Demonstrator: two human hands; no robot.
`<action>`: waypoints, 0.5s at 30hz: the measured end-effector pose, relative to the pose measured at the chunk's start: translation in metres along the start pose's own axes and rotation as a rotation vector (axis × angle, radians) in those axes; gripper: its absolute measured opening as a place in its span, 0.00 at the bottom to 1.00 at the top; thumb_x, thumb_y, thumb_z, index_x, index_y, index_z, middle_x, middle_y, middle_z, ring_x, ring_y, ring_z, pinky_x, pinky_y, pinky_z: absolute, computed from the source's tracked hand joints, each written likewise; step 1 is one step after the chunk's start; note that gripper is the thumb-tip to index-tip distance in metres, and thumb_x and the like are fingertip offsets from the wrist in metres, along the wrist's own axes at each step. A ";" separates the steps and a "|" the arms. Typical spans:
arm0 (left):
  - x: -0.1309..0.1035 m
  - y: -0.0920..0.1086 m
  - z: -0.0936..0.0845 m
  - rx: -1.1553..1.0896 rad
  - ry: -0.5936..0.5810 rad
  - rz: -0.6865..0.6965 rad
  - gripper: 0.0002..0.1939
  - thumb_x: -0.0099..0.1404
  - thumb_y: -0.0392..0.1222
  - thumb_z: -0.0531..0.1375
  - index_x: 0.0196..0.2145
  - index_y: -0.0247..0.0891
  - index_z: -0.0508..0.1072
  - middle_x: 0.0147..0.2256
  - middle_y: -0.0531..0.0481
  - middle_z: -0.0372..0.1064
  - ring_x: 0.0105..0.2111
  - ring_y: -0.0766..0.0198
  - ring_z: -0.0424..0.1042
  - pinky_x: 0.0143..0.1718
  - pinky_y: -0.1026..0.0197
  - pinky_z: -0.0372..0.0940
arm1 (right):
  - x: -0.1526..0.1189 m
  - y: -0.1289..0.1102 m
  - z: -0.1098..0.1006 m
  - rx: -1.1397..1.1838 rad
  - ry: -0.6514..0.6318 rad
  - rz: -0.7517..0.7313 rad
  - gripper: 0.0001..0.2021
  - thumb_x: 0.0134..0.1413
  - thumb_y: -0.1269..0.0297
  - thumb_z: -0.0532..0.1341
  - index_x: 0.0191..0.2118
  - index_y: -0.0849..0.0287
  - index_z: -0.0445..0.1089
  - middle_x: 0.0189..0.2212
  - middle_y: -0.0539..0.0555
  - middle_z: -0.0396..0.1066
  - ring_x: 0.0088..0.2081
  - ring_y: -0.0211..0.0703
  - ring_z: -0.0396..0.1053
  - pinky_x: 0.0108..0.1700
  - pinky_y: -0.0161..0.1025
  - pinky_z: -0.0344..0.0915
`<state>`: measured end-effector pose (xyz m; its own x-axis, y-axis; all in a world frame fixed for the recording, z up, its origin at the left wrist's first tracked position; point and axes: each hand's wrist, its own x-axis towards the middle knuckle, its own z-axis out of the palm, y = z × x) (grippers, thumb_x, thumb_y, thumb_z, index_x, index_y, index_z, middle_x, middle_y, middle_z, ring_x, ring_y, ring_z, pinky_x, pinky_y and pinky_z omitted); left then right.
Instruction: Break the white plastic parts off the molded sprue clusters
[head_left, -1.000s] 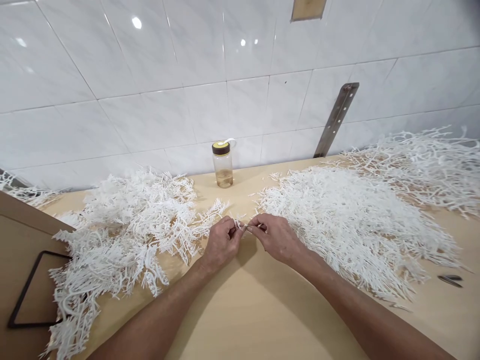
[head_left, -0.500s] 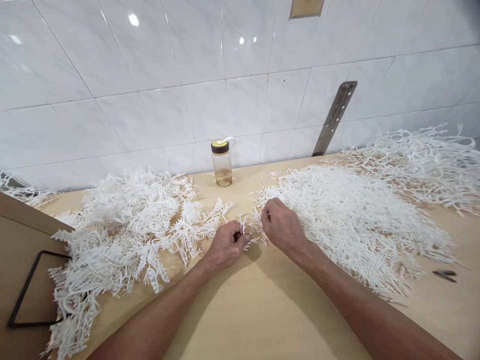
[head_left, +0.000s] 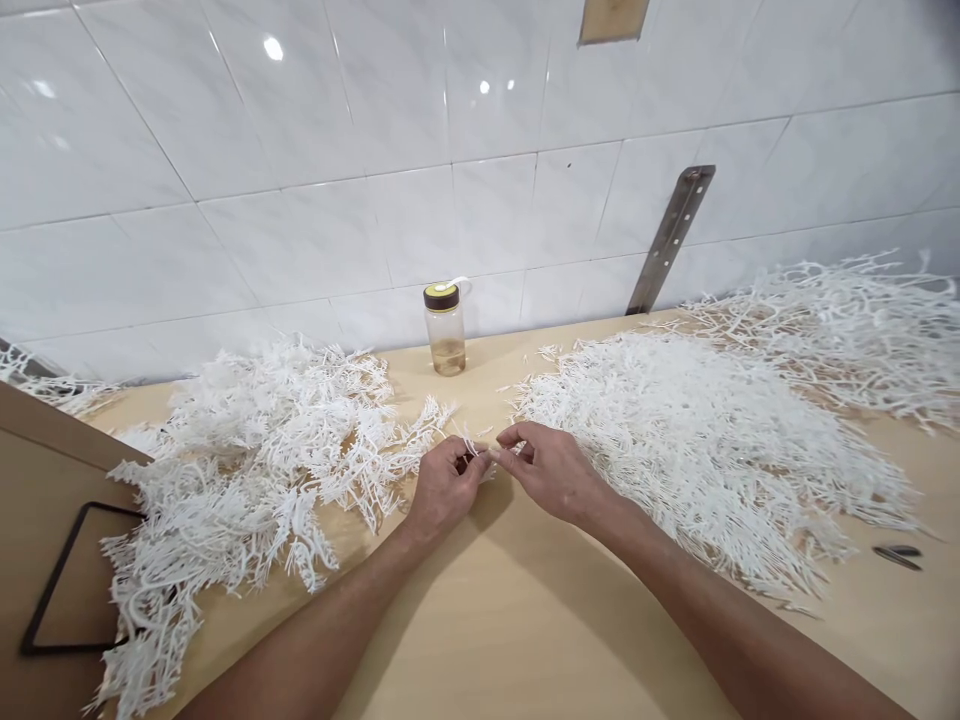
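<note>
My left hand point(head_left: 444, 488) pinches a small white branched sprig point(head_left: 471, 440), seemingly plastic, over the middle of the table. Fingertips of my right hand point(head_left: 553, 472) meet those of the left at the sprig and pinch at its end; the exact contact is hidden by the fingers. Left of the hands spreads a heap of white branched sprigs point(head_left: 247, 450), its edge close to my left fingers. On the right, beside my right hand, lies a broad pile of short white pieces point(head_left: 697, 440).
A lidded bottle point(head_left: 448, 340) with some liquid stands against the tiled wall. Longer white branches point(head_left: 847, 330) lie at the back right. Small dark snips or tweezers point(head_left: 896, 556) rest at the right. A brown box point(head_left: 45, 540) with a black handle stands at the left edge.
My right hand has moved left and down from the edge of the right pile to meet my left hand. The sprig in my left hand now tilts to the left.
</note>
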<state>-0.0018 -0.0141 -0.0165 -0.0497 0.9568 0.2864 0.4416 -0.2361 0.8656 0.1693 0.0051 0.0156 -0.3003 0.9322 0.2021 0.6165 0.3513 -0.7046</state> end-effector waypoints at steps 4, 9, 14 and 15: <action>0.002 -0.006 0.001 -0.047 -0.004 -0.035 0.12 0.62 0.46 0.61 0.33 0.35 0.79 0.26 0.50 0.69 0.26 0.65 0.65 0.29 0.63 0.59 | 0.000 0.003 0.004 0.046 -0.029 0.006 0.09 0.59 0.62 0.58 0.31 0.56 0.74 0.25 0.49 0.73 0.27 0.40 0.69 0.31 0.36 0.61; 0.003 -0.005 0.001 -0.188 -0.011 -0.134 0.12 0.58 0.47 0.63 0.31 0.34 0.77 0.26 0.49 0.70 0.26 0.64 0.66 0.30 0.63 0.60 | -0.001 0.005 0.013 0.007 0.067 -0.118 0.08 0.60 0.66 0.58 0.31 0.58 0.70 0.24 0.49 0.70 0.27 0.39 0.67 0.31 0.36 0.60; 0.009 0.003 -0.008 -0.274 0.061 -0.228 0.10 0.54 0.46 0.65 0.25 0.35 0.74 0.23 0.52 0.69 0.26 0.65 0.65 0.30 0.63 0.60 | -0.015 -0.007 0.037 -0.161 0.218 -0.402 0.10 0.63 0.73 0.51 0.32 0.59 0.65 0.30 0.54 0.67 0.29 0.41 0.64 0.31 0.37 0.60; 0.011 0.005 -0.011 -0.279 0.096 -0.246 0.10 0.54 0.46 0.65 0.25 0.35 0.74 0.23 0.52 0.68 0.25 0.66 0.64 0.29 0.64 0.59 | -0.019 -0.012 0.042 -0.179 0.221 -0.437 0.10 0.63 0.74 0.50 0.32 0.59 0.64 0.30 0.54 0.66 0.29 0.41 0.63 0.30 0.37 0.59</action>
<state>-0.0097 -0.0065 -0.0050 -0.2137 0.9735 0.0821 0.1461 -0.0513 0.9879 0.1374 -0.0205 -0.0086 -0.4085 0.6846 0.6038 0.5889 0.7030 -0.3987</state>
